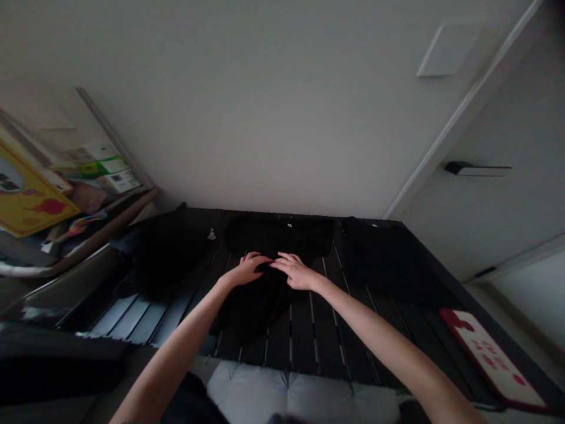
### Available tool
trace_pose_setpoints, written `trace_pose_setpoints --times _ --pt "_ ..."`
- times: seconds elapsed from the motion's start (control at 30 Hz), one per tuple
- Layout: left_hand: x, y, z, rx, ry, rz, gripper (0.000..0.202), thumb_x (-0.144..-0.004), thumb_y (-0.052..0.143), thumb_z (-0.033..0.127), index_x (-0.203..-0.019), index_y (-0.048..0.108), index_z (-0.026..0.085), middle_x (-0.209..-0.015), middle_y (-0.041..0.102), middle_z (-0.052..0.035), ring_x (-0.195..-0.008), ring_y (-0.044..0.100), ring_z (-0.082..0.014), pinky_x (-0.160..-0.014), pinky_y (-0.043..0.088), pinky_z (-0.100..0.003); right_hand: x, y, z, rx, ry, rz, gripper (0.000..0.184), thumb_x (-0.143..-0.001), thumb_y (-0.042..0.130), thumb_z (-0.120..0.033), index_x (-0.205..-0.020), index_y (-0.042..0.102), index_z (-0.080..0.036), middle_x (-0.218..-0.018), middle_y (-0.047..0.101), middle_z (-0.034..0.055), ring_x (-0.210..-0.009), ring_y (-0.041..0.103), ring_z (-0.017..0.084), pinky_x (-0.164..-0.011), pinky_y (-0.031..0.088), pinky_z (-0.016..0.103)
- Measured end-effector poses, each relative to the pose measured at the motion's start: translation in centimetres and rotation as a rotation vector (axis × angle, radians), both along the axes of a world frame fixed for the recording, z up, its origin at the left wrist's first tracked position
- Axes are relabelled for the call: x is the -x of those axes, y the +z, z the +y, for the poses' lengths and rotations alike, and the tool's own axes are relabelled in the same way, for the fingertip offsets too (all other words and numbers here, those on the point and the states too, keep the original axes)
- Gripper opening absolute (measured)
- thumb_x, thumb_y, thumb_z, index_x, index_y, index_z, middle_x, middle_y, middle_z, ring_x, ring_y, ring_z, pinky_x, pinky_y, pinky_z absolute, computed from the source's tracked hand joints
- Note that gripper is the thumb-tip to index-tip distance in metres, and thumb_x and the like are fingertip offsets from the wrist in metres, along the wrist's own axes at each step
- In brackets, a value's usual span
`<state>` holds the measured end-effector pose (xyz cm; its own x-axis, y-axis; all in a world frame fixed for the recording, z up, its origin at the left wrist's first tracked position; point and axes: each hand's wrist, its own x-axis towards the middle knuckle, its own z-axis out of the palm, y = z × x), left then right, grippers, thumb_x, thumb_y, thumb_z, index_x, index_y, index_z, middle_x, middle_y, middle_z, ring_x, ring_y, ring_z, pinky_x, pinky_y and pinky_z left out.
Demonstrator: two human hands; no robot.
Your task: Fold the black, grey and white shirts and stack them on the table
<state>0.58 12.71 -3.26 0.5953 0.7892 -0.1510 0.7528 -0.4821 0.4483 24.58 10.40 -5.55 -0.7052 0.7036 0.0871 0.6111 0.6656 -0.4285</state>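
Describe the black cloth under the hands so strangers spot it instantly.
Against the pale grey wall is a dark slatted table. Mid-table lies the rumpled black cloth. Unlike the heaped dark fabric and flat dark cloth flanking it, it lies under the bare left hand and right hand.

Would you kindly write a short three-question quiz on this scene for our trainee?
1. Which lies directly under the left hand and right hand: A) a door handle, B) a black garment, C) a wall plate?
2. True or false: the red-and-white board lies to the right of both hands.
3. What colour is the tufted cushion at the near edge of the slatted table?

Key: 1. B; 2. true; 3. grey.
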Motion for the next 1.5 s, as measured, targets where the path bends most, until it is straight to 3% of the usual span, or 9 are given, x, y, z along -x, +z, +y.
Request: trace_pose_setpoints --times 0.13,0.3,0.43,0.6,0.83,1.07,1.2,1.33,1.5 --pt "0.2 0.6 -0.6 0.041 -0.007 -0.057 0.068 -0.073 0.074 0.045 -0.134 0.046 0.032 -0.137 0.052 -0.0072 -0.134 0.034 -0.0304 -0.107 0.027 -0.050 1.4 0.0 -1.4 0.018 -0.025 0.000 0.079 -0.066 0.056 -0.010 -0.142 0.038 -0.021 -0.141 0.045 0.0111 -0.134 0.031 0.027 -0.111 0.018 0.051" --pt "0.0 1.4 -1.3 0.104 -0.016 -0.047 0.066 -0.081 0.059 0.060 -0.139 0.044 0.034 -0.140 0.050 -0.0083 -0.131 0.039 -0.0314 -0.107 0.027 -0.049 1.8 1.9 -2.7 -0.103 -0.058 -0.010 0.035 -0.070 0.058 -0.016 -0.104 0.061 -0.019 -0.105 0.057 0.0078 -0.108 0.044 0.026 -0.100 0.031 0.043" --pt "0.4 1.2 -1.1 0.071 0.024 -0.009 0.046 -0.096 0.032 0.052 -0.135 0.051 0.036 -0.129 0.057 -0.0070 -0.119 0.050 -0.0271 -0.100 0.035 -0.043 -0.3 3.5 -4.3 -0.140 0.016 0.080 0.027 -0.064 0.049 -0.003 -0.084 0.056 -0.020 -0.090 0.056 0.0040 -0.097 0.046 0.022 -0.092 0.036 0.037" --pt "1.0 0.0 -0.2 -0.072 -0.009 0.118 0.036 -0.083 0.061 0.039 -0.117 0.062 0.031 -0.114 0.061 -0.0077 -0.112 0.053 -0.0289 -0.096 0.039 -0.042 -4.2 4.0 -6.6 -0.039 -0.044 0.297 0.027 -0.066 0.042 0.001 -0.079 0.050 -0.021 -0.086 0.054 0.0026 -0.086 0.050 0.018 -0.080 0.040 0.031" --pt "3.7 0.3 0.7 -0.191 0.100 0.075 0.035 -0.075 0.051 0.003 -0.102 0.062 0.022 -0.106 0.062 -0.0061 -0.106 0.058 -0.0213 -0.093 0.043 -0.030 -6.3 3.7 -8.8 0.080 -0.093 0.491 0.023 -0.071 0.041 0.000 -0.072 0.051 -0.021 -0.090 0.056 0.0027 -0.081 0.055 0.016 -0.075 0.044 0.030" --pt "6.0 0.5 -0.8 -0.336 0.425 0.115 0.036 -0.082 0.045 0.008 -0.110 0.063 0.019 -0.120 0.057 -0.0126 -0.113 0.054 -0.0284 -0.095 0.044 -0.039 -5.8 2.1 -10.5 0.151 -0.205 0.415 0.030 -0.081 0.049 -0.012 -0.108 0.058 -0.022 -0.118 0.055 0.0072 -0.087 0.060 0.015 -0.080 0.051 0.032" --pt "4.1 -1.0 -4.2 -0.374 0.531 0.026 0.035 -0.092 0.043 0.025 -0.125 0.055 0.017 -0.118 0.060 -0.0131 -0.110 0.058 -0.0263 -0.094 0.045 -0.037 -4.8 1.6 -12.0 0.091 -0.075 0.114 0.051 -0.076 0.051 -0.007 -0.125 0.056 -0.023 -0.130 0.052 0.0077 -0.122 0.048 0.021 -0.106 0.038 0.038" --pt "0.8 -2.0 -7.1 -0.202 0.633 -0.051 0.060 -0.091 0.048 0.051 -0.134 0.041 0.010 -0.107 0.066 -0.0161 -0.100 0.064 -0.0272 -0.083 0.048 -0.032 -3.9 1.4 -12.7 0.073 -0.076 -0.053 0.071 -0.071 0.049 -0.002 -0.139 0.041 -0.022 -0.133 0.050 0.0090 -0.126 0.045 0.023 -0.109 0.035 0.040" --pt "-2.8 -1.2 -7.4 -0.121 0.669 -0.037 0.074 -0.083 0.063 0.043 -0.140 0.031 0.008 -0.121 0.060 -0.0223 -0.110 0.061 -0.0315 -0.084 0.046 -0.033 -4.1 1.2 -13.3 -0.009 -0.163 -0.007 0.051 -0.073 0.045 0.000 -0.119 0.053 -0.022 -0.124 0.052 0.0083 -0.115 0.052 0.021 -0.099 0.044 0.034"
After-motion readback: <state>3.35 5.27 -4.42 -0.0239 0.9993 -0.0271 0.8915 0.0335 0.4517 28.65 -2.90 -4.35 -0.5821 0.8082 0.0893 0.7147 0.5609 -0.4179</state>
